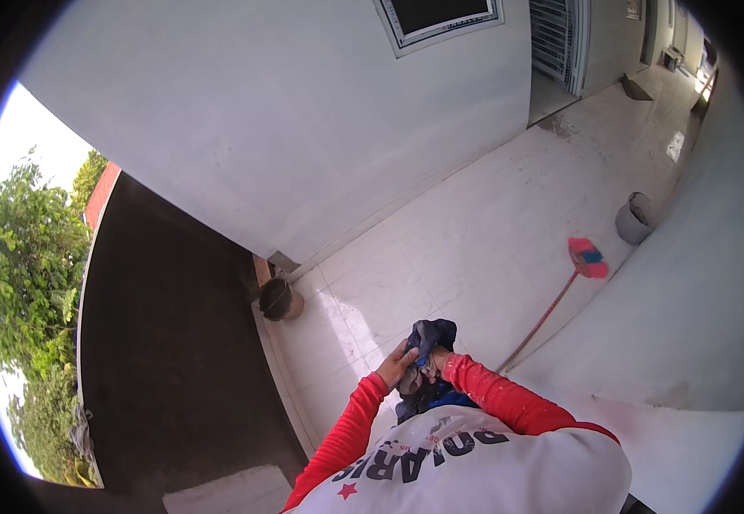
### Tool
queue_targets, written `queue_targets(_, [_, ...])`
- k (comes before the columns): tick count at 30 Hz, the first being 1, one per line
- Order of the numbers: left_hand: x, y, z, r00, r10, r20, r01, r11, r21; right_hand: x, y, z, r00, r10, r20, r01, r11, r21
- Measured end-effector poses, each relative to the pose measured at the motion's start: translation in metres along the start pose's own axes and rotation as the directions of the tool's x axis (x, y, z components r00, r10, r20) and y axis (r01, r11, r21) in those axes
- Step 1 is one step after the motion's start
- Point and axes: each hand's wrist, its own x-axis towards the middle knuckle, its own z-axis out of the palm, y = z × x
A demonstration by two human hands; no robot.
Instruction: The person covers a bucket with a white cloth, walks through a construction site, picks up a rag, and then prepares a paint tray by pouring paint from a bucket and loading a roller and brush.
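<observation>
A crumpled dark navy cloth (432,334) is bunched in front of my body. My left hand (396,366) grips it from the left side, fingers closed on the fabric. On the other side my right hand (432,367) is partly covered by folds of the cloth, and its fingers also appear wrapped in it. A greyish-brown part of the bundle hangs below the hands. Both my forearms are in red sleeves, the right one spotted with pale specks.
A pink and blue broom (587,259) lies along the right wall. Beyond it stands a grey bucket (635,218). Another bucket (281,301) sits at the left wall corner, beside a dark surface (175,325). Pale floor tiles (440,265) lead to a doorway (553,60).
</observation>
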Motion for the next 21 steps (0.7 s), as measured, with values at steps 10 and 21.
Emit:
queue_targets(10, [0.324,0.199,-0.101,0.831,0.508,-0.228,-0.339,0.786,0.517,0.161,-0.275,-0.136,0.752,-0.623,-0.214,0.639,0.770,0.004])
queue_targets(21, [0.711,0.369,0.009,0.694,0.327,0.642,-0.280,0.943,-0.178,0.180,-0.428,-0.446,0.900,-0.024,-0.435,0.355,0.620,0.700])
